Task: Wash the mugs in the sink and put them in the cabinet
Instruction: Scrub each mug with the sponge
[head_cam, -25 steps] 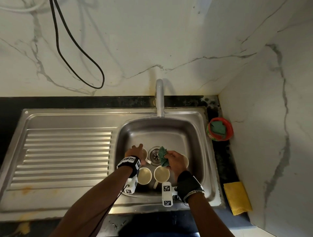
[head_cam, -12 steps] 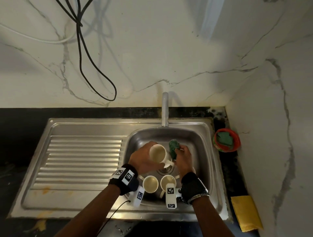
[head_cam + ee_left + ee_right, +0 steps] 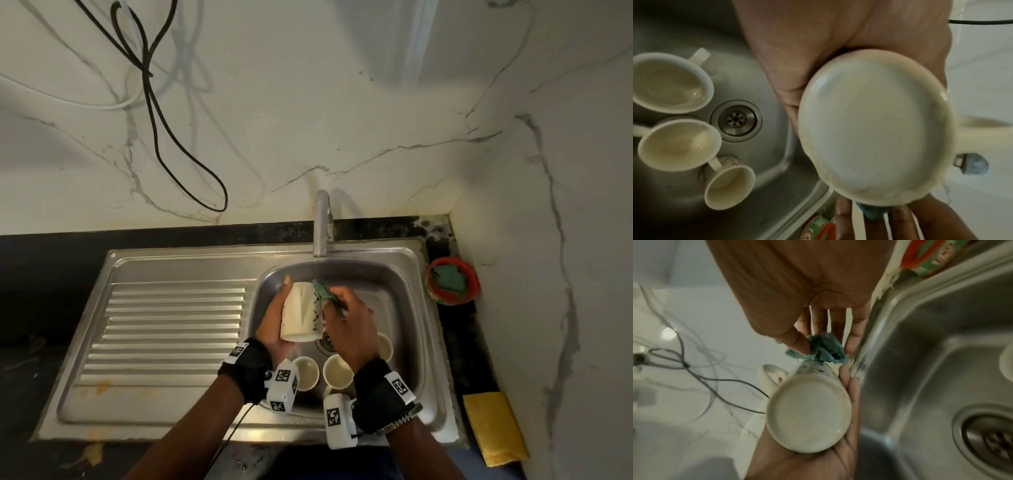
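Observation:
My left hand (image 3: 279, 310) grips a cream mug (image 3: 301, 315) above the sink basin (image 3: 397, 291), tilted so that its base (image 3: 875, 129) faces me and its handle (image 3: 768, 378) points away. My right hand (image 3: 340, 303) pinches a green scrub pad (image 3: 322, 291) and presses it against the far end of the mug's side; the pad (image 3: 824, 350) sits between thumb and fingers. Three more cream mugs (image 3: 306, 371) (image 3: 337, 373) (image 3: 383, 346) stand upright on the sink floor around the drain (image 3: 735, 120).
The tap (image 3: 322, 222) rises behind the basin, with no water seen. The ribbed drainboard (image 3: 171, 325) lies to the left. A red soap dish (image 3: 452, 281) with a green pad and a yellow cloth (image 3: 493, 428) sit on the right counter. Cables (image 3: 154, 102) hang on the wall.
My left hand picked a mug off the sink floor, raised it and tipped it base toward me. My right hand brought the scrub pad up against it.

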`<action>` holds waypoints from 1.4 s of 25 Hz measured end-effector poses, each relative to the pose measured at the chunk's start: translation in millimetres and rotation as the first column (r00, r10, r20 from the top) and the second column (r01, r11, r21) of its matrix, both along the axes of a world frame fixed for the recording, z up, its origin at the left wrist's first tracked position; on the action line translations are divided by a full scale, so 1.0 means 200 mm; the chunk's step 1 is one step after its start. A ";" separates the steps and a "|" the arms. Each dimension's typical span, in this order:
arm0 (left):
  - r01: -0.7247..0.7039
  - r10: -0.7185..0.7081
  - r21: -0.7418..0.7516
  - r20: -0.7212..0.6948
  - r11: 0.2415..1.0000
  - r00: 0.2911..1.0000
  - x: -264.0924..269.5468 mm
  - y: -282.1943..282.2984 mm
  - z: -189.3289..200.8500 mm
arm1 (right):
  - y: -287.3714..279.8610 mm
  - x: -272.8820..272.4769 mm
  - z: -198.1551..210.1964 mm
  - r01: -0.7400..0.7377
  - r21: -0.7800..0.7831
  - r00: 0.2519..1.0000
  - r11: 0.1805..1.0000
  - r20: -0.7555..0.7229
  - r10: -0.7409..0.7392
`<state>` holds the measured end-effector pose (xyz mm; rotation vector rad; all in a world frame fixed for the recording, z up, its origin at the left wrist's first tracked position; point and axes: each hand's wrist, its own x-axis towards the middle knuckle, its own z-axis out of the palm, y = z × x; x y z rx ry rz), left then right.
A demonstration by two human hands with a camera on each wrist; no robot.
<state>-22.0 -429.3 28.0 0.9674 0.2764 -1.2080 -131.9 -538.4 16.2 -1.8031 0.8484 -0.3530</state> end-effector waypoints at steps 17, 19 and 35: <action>0.047 -0.045 0.042 -0.037 0.998 0.998 0.08 0.01 -0.03 | 0.10 -0.06 0.08 -0.275 -0.437 0.956 0.857 -0.025 0.294; 0.072 -0.070 0.017 -0.081 0.997 0.994 0.09 0.03 -0.05 | 0.05 -0.01 0.08 -0.200 -0.332 0.978 0.922 -0.012 0.208; 0.212 -0.236 -0.116 -0.269 0.970 0.934 0.21 0.10 -0.11 | 0.18 0.01 0.12 -0.240 -0.288 0.971 0.927 -0.065 0.231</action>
